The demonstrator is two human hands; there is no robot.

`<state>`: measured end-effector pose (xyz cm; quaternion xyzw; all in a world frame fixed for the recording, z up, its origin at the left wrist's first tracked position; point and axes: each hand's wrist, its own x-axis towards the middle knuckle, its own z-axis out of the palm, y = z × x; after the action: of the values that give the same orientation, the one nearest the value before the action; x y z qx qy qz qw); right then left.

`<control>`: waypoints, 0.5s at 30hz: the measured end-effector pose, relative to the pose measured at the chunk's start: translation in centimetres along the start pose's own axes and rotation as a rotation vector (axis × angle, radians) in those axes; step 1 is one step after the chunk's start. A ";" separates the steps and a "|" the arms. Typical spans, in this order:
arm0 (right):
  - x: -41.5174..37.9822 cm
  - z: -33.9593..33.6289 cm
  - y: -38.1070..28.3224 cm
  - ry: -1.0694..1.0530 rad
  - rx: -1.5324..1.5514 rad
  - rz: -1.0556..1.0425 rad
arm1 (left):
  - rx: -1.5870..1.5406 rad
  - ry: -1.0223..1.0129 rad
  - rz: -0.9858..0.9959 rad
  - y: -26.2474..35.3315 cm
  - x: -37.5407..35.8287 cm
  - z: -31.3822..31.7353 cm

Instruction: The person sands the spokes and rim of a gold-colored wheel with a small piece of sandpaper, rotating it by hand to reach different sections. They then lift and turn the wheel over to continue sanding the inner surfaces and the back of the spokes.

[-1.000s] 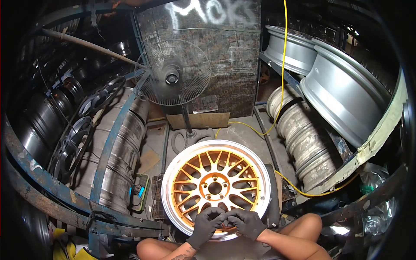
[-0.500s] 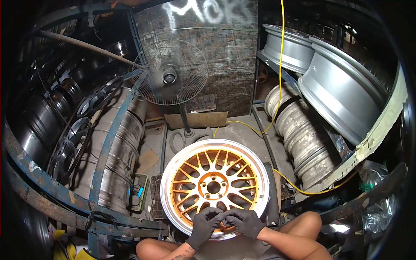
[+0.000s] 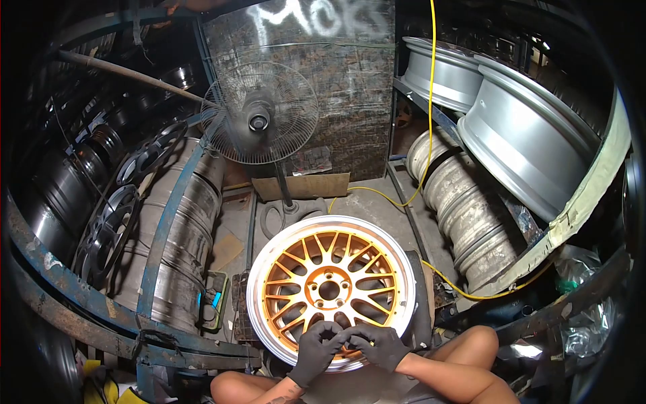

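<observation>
A car wheel rim (image 3: 315,277) with orange-gold mesh spokes and a polished silver lip lies face up in front of me. Over its near edge my left hand (image 3: 317,352), in a dark glove, has its fingers pinched together. My right hand (image 3: 378,347), gloved the same way, meets it with its fingertips curled closed. The fingertips of both hands touch or nearly touch. Whatever may be between them is too small to make out. The hands cover part of the lower spokes and lip.
A running pedestal fan (image 3: 258,121) stands beyond the wheel, before a dark board (image 3: 336,101). Dirty rims (image 3: 182,249) are stacked left behind a blue metal frame (image 3: 158,249). Silver rims (image 3: 528,145) sit on a right-hand rack, and a yellow cable (image 3: 431,101) hangs down.
The whole view has shifted slightly, so the surroundings sit a little further left. Both hands keep almost the same pinched pose over the wheel's near edge.
</observation>
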<state>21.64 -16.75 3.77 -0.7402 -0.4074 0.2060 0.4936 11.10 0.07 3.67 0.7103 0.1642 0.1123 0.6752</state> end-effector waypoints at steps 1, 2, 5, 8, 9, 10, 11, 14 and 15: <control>0.0 -0.1 -0.1 -0.003 -0.022 0.003 | -0.001 0.002 0.004 -0.2 0.0 0.0; 0.0 -0.2 -0.3 -0.006 -0.045 0.006 | 0.013 0.013 0.016 -0.3 0.0 0.0; 0.1 -0.2 -0.3 -0.015 -0.059 0.012 | 0.038 0.039 0.035 -0.3 0.0 0.1; 0.2 -0.3 -0.6 -0.042 -0.043 0.047 | 0.039 0.047 0.030 -0.2 -0.2 0.0; 0.2 -0.4 -0.7 -0.053 -0.038 0.064 | 0.049 0.047 0.038 -0.1 -0.2 0.0; 0.2 -0.3 -0.5 -0.055 -0.027 0.061 | 0.059 0.047 0.046 -0.1 -0.2 0.0; 0.2 -0.2 -0.1 -0.058 -0.017 0.059 | 0.032 0.040 0.026 -0.3 -0.2 0.0; 0.1 -0.2 0.1 -0.068 -0.014 0.061 | -0.047 0.017 -0.018 -0.7 -0.3 -0.1; 0.1 -0.2 0.0 -0.073 -0.018 0.060 | -0.072 0.007 -0.024 -0.6 -0.3 -0.1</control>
<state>21.86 -16.78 3.88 -0.7486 -0.4045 0.2438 0.4654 10.73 0.06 3.10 0.6831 0.1710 0.1126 0.7011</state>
